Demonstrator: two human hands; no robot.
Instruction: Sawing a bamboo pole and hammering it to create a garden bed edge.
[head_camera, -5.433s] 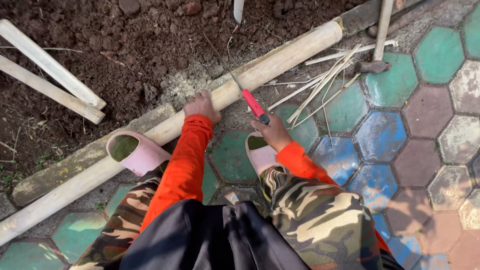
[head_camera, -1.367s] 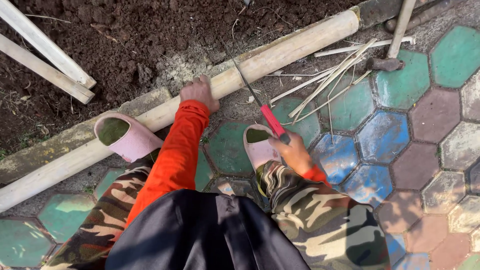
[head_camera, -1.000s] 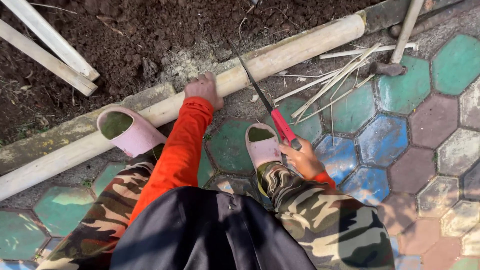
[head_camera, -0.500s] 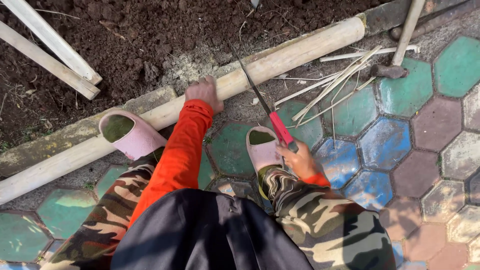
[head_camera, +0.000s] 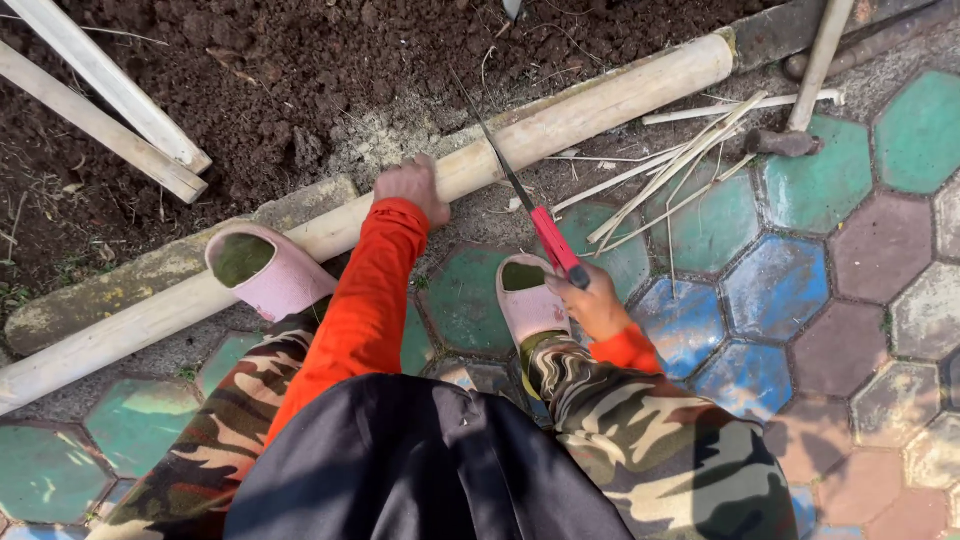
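A long pale bamboo pole (head_camera: 600, 100) lies slanting along the edge between soil and coloured paving. My left hand (head_camera: 412, 185) presses down on the pole near its middle. A small hand saw with a red handle (head_camera: 555, 240) is gripped in my right hand (head_camera: 592, 300), and its thin dark blade (head_camera: 490, 140) crosses the pole just right of my left hand. Pale sawdust (head_camera: 390, 130) lies on the soil behind the cut. My left foot in a pink slipper (head_camera: 268, 270) rests against the pole; the right slipper (head_camera: 525, 298) stands on the paving.
Two more pale poles (head_camera: 110, 110) lie on the dark soil at upper left. Thin bamboo splinters (head_camera: 670, 170) are scattered on the paving right of the saw. A hammer (head_camera: 800, 100) with a wooden handle lies at upper right. Hexagonal painted pavers (head_camera: 830, 260) cover the ground to the right.
The saw has moved back and forth across the pole, with my right hand drawing back and pushing forward again. My left hand has stayed on the pole.
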